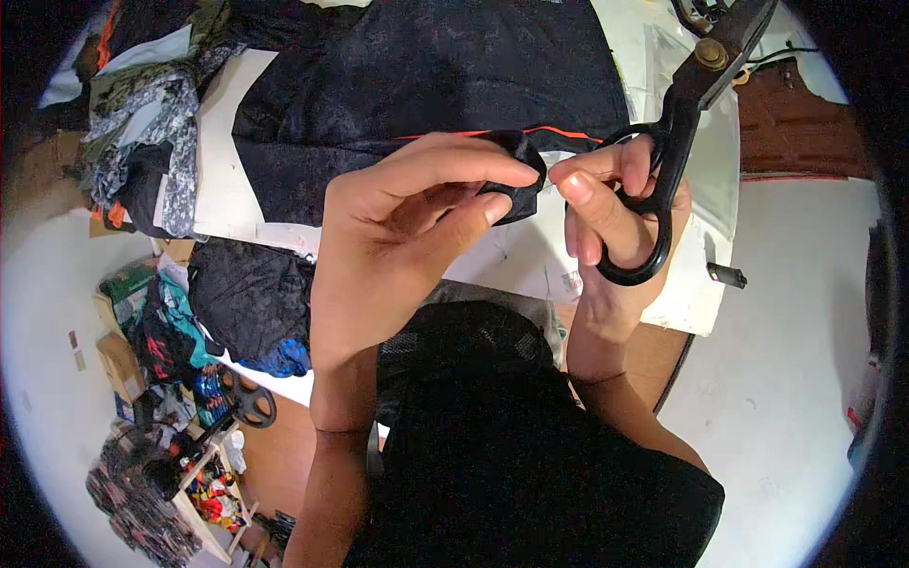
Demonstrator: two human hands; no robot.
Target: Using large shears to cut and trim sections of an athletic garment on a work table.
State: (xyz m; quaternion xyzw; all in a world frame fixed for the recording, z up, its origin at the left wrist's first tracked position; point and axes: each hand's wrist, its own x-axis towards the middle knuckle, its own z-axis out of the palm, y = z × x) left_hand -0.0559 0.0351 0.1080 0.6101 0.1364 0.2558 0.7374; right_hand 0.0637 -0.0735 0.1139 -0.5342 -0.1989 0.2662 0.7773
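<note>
My left hand [371, 248] is closed, with thumb and forefinger pinching a small folded piece of black fabric [523, 204] above the white table. Large black-handled scissors [674, 142] hang on my right hand [615, 222], their blades pointing up and away to the right. One handle loop is around that hand's thumb base. The right fingertips come together just beside the fabric; whether a thread is between them is too small to tell. Behind both hands a big black cloth [426, 71] with an orange trim line lies spread on the table [216, 128].
Camouflage-patterned cloth [175, 142] is heaped at the far left. Nearer on that side lie dark and blue garments [248, 293] and a black handwheel [254, 402]. Brown fabric [793, 123] lies at the far right. A small black object [727, 275] sits at the table's right edge.
</note>
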